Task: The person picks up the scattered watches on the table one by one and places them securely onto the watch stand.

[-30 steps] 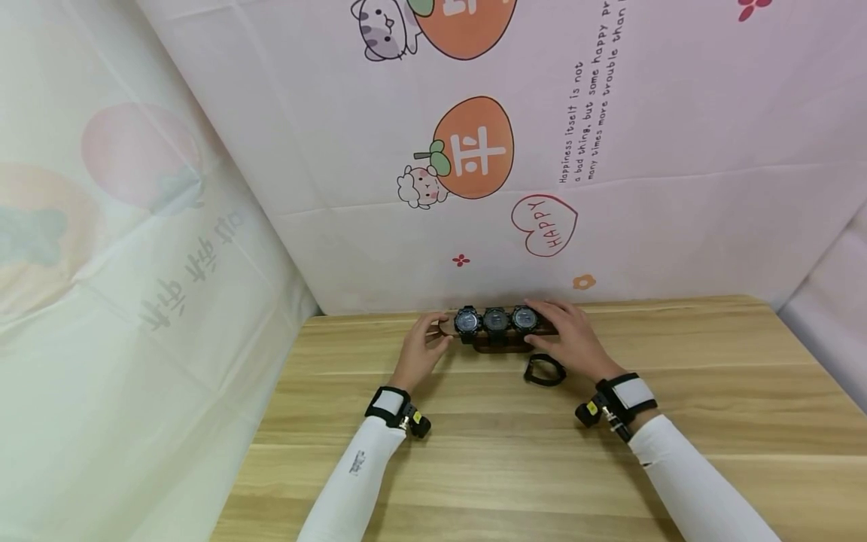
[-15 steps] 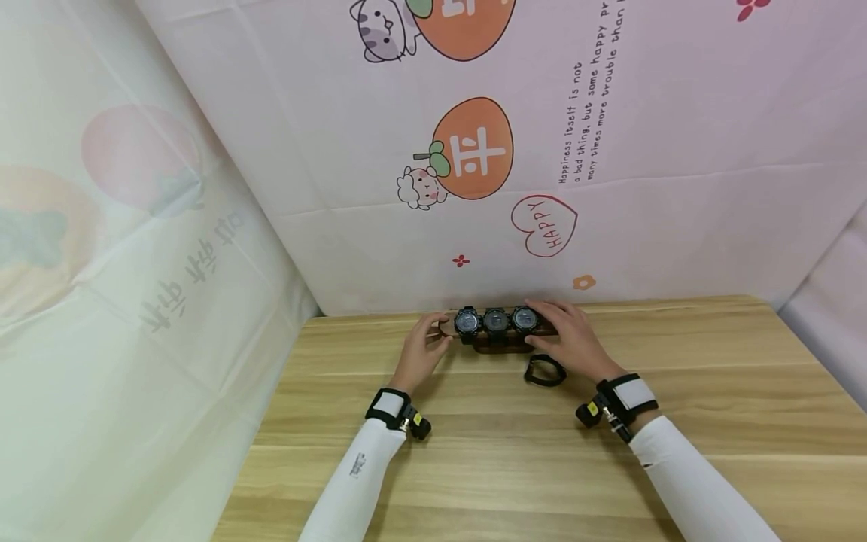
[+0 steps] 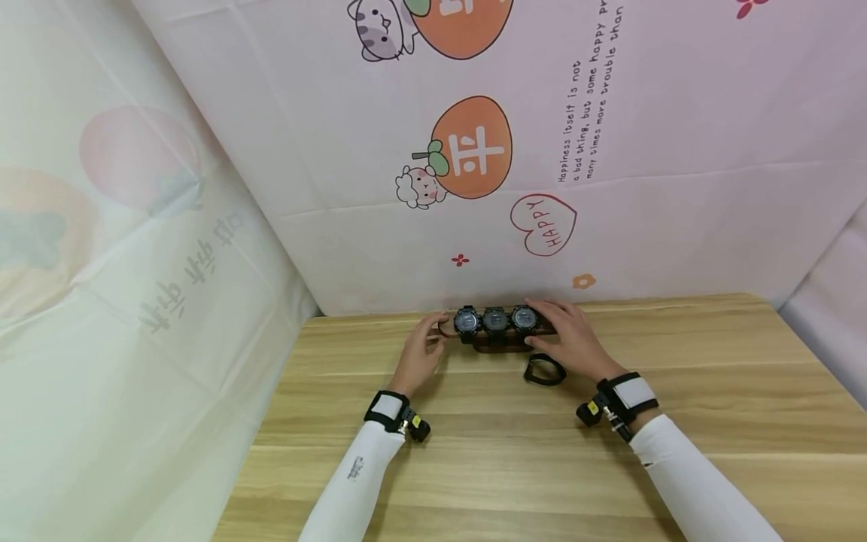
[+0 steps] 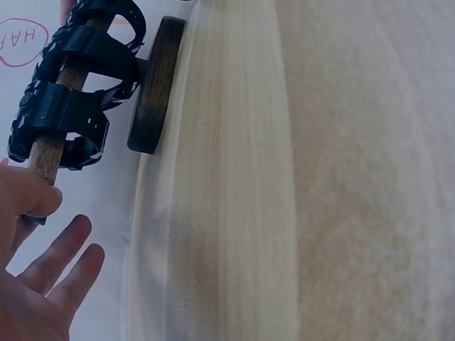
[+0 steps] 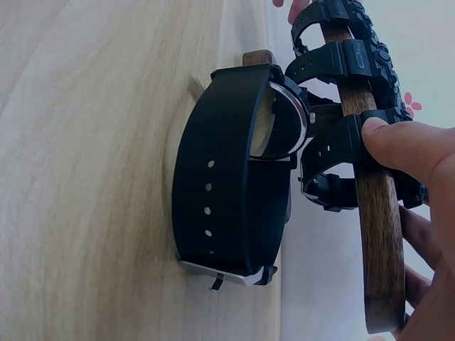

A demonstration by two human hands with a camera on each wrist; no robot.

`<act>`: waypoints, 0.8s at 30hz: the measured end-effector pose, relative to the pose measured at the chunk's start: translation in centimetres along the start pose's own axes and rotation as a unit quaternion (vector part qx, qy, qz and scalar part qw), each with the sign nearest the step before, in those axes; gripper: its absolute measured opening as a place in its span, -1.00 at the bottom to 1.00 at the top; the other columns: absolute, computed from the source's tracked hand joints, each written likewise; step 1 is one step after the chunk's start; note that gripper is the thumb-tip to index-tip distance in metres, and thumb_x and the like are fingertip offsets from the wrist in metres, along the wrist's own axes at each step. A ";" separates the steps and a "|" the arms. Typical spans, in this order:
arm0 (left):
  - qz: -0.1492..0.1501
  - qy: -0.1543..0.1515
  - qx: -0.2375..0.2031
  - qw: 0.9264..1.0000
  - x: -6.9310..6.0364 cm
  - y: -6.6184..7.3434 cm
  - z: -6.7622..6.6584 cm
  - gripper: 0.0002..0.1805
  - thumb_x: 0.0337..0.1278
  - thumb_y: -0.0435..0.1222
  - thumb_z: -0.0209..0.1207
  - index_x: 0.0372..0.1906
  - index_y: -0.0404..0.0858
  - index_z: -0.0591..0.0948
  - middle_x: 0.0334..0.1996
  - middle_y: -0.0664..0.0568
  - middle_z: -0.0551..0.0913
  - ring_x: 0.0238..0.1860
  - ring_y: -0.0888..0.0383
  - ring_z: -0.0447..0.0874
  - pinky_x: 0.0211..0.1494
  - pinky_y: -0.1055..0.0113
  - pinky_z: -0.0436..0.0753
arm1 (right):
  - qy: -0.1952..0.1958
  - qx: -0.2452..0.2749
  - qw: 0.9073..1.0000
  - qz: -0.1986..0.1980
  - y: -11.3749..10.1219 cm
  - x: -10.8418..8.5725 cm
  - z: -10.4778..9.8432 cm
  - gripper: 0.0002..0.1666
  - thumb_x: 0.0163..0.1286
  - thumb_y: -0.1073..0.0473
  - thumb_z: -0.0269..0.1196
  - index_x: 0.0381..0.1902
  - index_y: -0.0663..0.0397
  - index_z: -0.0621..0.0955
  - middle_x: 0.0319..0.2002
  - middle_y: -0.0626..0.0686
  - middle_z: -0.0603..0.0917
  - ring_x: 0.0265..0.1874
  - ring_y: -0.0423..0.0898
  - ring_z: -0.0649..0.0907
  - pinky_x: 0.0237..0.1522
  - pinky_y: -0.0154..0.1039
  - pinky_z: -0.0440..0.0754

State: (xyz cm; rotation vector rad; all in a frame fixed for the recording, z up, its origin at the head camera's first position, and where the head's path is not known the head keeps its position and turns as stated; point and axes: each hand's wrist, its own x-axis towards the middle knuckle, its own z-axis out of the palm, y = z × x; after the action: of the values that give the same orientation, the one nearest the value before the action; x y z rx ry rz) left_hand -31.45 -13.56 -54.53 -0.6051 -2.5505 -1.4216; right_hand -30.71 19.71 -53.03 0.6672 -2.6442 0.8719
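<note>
A wooden T-bar watch stand (image 5: 382, 249) is at the table's back edge, its crossbar raised above a dark base (image 4: 156, 92). Three black watches hang side by side on the bar: a left one (image 3: 467, 321), a middle one (image 3: 496, 319) and a right one (image 3: 524, 318). With thumb and forefinger my left hand (image 3: 415, 361) pinches the bar's left end; its other fingers are spread. My right hand (image 3: 577, 342) grips the right watch on the bar, thumb on the strap, fingers behind. A buckled black watch (image 5: 213, 177) stands on edge below my right hand.
The wood-grain table (image 3: 501, 467) reaches back to a white printed cloth (image 3: 379, 256) hung like a wall right behind the stand. More cloth (image 3: 135, 301) hangs along the left side.
The lower fingers of my left hand have shifted slightly left at the bar's end. My right hand, the stand and the watches look unmoved.
</note>
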 end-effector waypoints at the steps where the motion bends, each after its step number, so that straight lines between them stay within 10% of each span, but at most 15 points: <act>1: 0.000 0.000 0.001 1.000 0.0 0.1 0.0 -0.41 0.42 -0.60 0.19 0.48 -0.27 0.47 0.48 -0.14 0.49 0.30 -0.12 0.67 0.35 0.15 0.73 | 0.000 0.000 1.000 -0.001 0.0 0.0 -0.1 -0.08 0.39 0.04 0.50 0.61 0.03 0.38 0.51 0.26 0.49 0.51 0.37 0.32 0.52 0.51 0.11; 14: -0.035 -0.022 0.011 0.999 -0.7 0.3 0.2 -0.14 0.48 -0.51 0.14 0.72 -0.07 0.09 0.67 -0.14 0.15 0.52 -0.12 0.42 0.46 -0.01 0.63 | -0.020 0.000 1.000 0.003 -0.1 -0.2 -0.6 -0.05 0.42 0.04 0.48 0.65 0.05 0.32 0.56 0.29 0.42 0.55 0.38 0.28 0.55 0.53 0.06; 24: -0.072 -0.022 -0.056 0.996 -1.7 0.7 -0.1 -0.09 0.44 -0.53 0.12 0.74 -0.11 0.00 0.56 -0.26 0.28 0.45 -0.27 0.50 0.48 -0.09 0.60 | 0.004 -0.001 1.000 0.006 -0.2 -0.7 -1.2 -0.04 0.39 0.09 0.50 0.62 0.13 0.33 0.52 0.36 0.43 0.54 0.40 0.28 0.55 0.51 0.12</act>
State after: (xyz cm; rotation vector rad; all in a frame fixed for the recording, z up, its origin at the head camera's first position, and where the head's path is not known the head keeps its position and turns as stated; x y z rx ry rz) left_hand -29.62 -13.76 -54.50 -0.4818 -2.6094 -1.6251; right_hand -29.87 20.53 -52.30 0.6457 -2.6446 0.8733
